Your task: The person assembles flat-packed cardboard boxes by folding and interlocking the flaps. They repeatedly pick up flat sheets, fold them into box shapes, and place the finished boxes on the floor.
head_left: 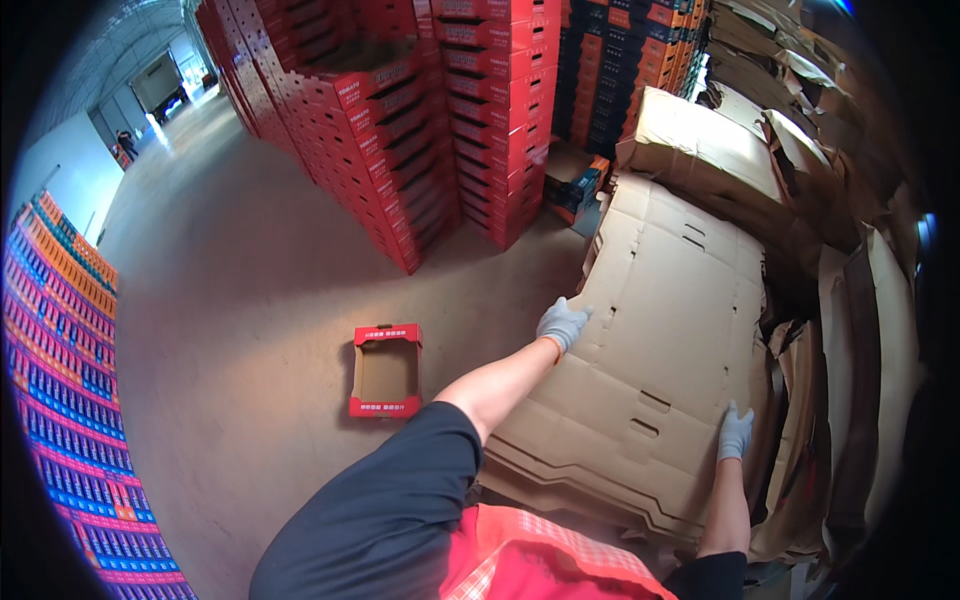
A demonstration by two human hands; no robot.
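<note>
Head view: gloved hands at opposite edges of a brown cardboard stack (675, 310).
Lying in flat, slotted layers ahead and to the right of the body, between the two hands. Touching the left edge with left hand (563, 324), thumb toward the top sheet; touching the right edge with right hand (736, 433), fingers pointing away from the body. Cannot tell, for either, whether pinching the sheets or only resting against them. Just beyond the far end, a thick cardboard bundle (700, 140); along the right side, ragged cardboard (862, 370). To the left, on the floor (240, 350), an open red tray box (388, 408). Farther ahead, tall red cartons (502, 120), with dark and orange boxes (630, 65) behind. At far left, stacked multicoloured boxes (75, 420).
</note>
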